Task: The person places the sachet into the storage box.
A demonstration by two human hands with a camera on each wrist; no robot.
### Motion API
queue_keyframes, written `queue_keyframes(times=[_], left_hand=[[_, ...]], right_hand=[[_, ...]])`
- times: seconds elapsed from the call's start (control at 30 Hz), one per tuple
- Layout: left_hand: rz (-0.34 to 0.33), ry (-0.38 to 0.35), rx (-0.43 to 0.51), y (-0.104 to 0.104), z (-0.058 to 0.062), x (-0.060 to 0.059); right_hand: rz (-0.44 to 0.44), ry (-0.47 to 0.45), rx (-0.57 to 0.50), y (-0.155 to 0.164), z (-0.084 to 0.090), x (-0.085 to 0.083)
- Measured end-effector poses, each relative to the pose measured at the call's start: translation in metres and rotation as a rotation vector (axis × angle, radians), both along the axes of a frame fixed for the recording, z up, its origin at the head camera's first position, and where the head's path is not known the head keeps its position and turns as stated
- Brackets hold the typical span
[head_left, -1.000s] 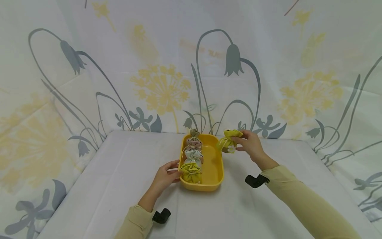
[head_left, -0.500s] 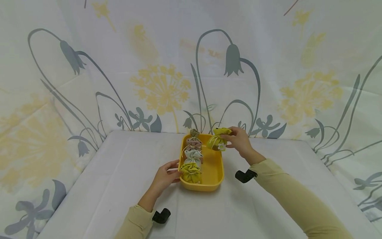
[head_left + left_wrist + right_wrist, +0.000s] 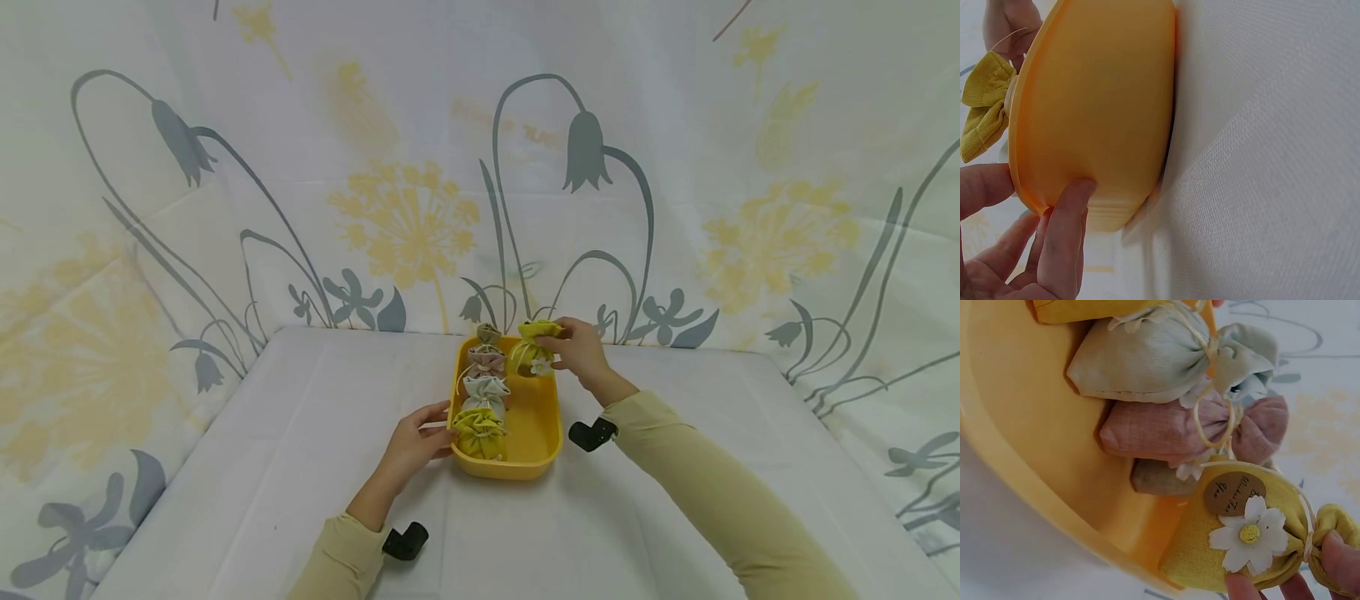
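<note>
A yellow drawstring pouch (image 3: 531,360) with a white flower and a round brown tag hangs over the far right part of the yellow plastic bin (image 3: 534,433). My right hand (image 3: 583,352) pinches it by its gathered neck. In the right wrist view the pouch's lower corner overlaps the bin's rim. My left hand (image 3: 414,437) grips the bin's near left rim, thumb at the edge and fingers against the outer wall. Along the bin's left side stand another yellow pouch (image 3: 480,435), a pale grey-green pouch (image 3: 1141,362), a pink pouch (image 3: 1154,428) and a brownish pouch (image 3: 1163,477).
The bin rests on a white-covered table (image 3: 300,417). Behind it hangs a white cloth (image 3: 480,167) printed with grey and yellow flowers. Black wrist cameras, such as the right one (image 3: 592,434), stick out from both sleeves.
My right hand has carried the yellow pouch leftward, from outside the bin's right edge to over its far right part. The left hand and the bin have stayed put.
</note>
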State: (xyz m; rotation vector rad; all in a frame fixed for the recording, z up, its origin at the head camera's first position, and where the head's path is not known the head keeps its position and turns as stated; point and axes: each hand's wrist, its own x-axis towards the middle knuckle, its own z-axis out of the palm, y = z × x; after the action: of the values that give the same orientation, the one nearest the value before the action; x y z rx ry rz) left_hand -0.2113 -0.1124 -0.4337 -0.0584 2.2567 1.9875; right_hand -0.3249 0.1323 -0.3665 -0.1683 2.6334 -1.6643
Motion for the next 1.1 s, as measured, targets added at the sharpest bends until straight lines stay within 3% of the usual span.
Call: queue_keyframes(times=[0.1, 0.23, 0.77, 1.1], left_hand=[[0.007, -0.003, 0.005, -0.002, -0.011, -0.007], [0.012, 0.001, -0.006, -0.001, -0.017, -0.01], [0.014, 0.0, -0.004, -0.001, -0.013, -0.007], [0.02, -0.007, -0.017, -0.002, -0.017, -0.009]], right_hand=[[-0.003, -0.011, 0.014, -0.003, -0.004, -0.001], [-0.005, -0.017, 0.024, -0.005, -0.009, -0.003], [0.009, -0.136, 0.096, -0.005, -0.026, -0.014], [0.065, -0.132, 0.145, -0.003, -0.033, -0.017]])
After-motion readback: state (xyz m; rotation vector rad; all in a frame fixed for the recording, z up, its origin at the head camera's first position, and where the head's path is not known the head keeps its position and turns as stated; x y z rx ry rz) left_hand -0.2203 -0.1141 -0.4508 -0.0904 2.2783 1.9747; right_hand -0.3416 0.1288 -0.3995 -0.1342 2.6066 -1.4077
